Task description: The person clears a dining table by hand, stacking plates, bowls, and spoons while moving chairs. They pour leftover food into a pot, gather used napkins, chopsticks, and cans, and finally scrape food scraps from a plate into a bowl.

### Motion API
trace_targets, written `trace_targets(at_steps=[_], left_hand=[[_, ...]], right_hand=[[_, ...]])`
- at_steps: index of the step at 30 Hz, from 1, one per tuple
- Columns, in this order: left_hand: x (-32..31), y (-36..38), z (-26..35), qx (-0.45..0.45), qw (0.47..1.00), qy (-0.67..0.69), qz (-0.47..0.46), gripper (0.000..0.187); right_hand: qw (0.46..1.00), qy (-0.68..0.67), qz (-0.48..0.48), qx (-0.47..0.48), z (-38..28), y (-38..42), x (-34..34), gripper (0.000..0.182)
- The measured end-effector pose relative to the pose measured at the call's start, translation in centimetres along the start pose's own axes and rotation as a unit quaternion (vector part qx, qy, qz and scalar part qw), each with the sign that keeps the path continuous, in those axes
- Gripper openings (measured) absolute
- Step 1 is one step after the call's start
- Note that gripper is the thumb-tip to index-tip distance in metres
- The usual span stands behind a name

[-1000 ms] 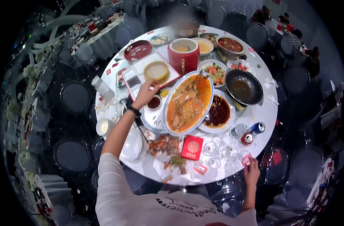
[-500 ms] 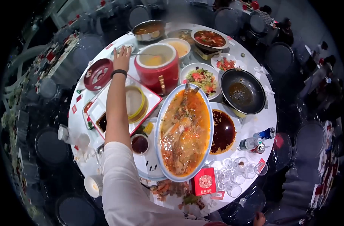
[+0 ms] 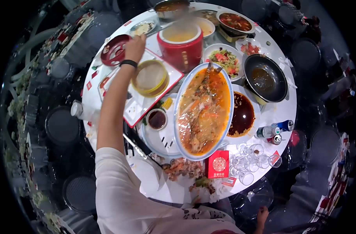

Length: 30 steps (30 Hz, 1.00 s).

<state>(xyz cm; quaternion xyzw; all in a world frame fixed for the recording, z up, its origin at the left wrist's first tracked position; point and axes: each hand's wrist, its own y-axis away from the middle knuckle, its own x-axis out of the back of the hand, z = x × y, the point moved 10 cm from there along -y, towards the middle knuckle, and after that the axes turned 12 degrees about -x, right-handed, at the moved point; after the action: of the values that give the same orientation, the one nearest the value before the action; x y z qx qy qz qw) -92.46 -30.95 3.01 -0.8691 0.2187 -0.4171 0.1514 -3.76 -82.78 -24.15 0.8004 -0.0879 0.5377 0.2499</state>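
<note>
My left hand (image 3: 136, 47) is closed beside the red pot (image 3: 180, 50), around the thin metal handle of a ladle (image 3: 151, 32). The handle slants toward the pot's rim; its bowl is hidden. Under my forearm lies a white square tray with a red edge (image 3: 132, 117), carrying a round yellow-rimmed container (image 3: 150, 78). A dark red round dish (image 3: 115, 50) sits just left of my hand. My right hand (image 3: 262, 213) hangs low at the bottom right, off the table; its fingers are too small to make out.
An oval platter of fish in orange broth (image 3: 203, 113) overlaps a plate of dark sauce (image 3: 242, 113). A black pan (image 3: 265, 78), drink cans (image 3: 286, 125), several glasses (image 3: 248, 162) and a red box (image 3: 218, 164) stand on the right. Food scraps (image 3: 182, 169) lie near the front edge.
My left hand has gone from spread fingers over the far left dishes to closed on the ladle handle. The view has shifted, so the table sits higher.
</note>
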Motion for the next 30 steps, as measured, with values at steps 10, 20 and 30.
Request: trace_targets(at_steps=[10, 20, 30], left_hand=[[6.3, 10.5, -2.6, 0.264, 0.885, 0.379, -0.052, 0.048], [16.3, 46.4, -3.8, 0.46, 0.742, 0.486, 0.032, 0.032], [10.5, 56.0, 8.1, 0.611, 0.681, 0.397, -0.074, 0.024]], right_hand=[[0.996, -0.076, -0.018, 0.052, 1.2, -1.8, -1.9, 0.015], [0.981, -0.163, -0.074, 0.072, 2.6, -5.3, -5.5, 0.014], [0.981, -0.171, -0.071, 0.049, -0.1, -3.7, -3.1, 0.014]])
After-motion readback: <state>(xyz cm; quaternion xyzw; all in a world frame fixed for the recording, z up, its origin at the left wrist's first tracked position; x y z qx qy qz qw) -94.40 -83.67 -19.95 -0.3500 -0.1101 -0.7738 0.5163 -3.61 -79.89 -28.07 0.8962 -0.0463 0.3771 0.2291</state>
